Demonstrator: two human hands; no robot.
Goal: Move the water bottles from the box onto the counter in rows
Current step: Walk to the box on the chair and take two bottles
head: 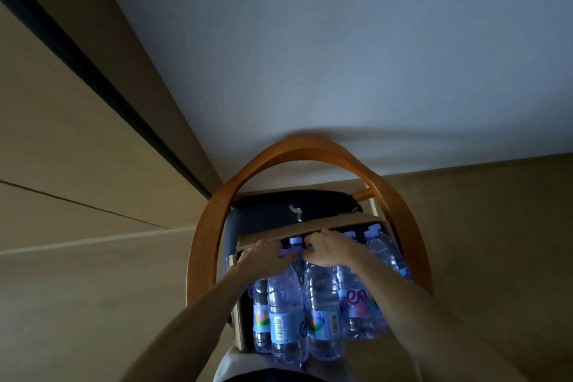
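Observation:
A cardboard box (pixel 313 228) lies on its side on a chair seat, its open face toward me. Several clear water bottles (pixel 286 313) with blue labels lie packed inside, caps pointing away from me. My left hand (pixel 263 257) curls its fingers round the neck of a bottle at the box's far left. My right hand (pixel 328 250) grips the neck of another bottle just right of a lone visible cap (pixel 296 241). Both forearms reach in from below. No counter is in view.
The box sits on a dark-cushioned chair (pixel 266 211) with a curved orange wooden backrest (pixel 310 149) arching around it. A pale wall (pixel 310 40) lies behind, beige panels (pixel 62 149) to the left and tan floor on both sides.

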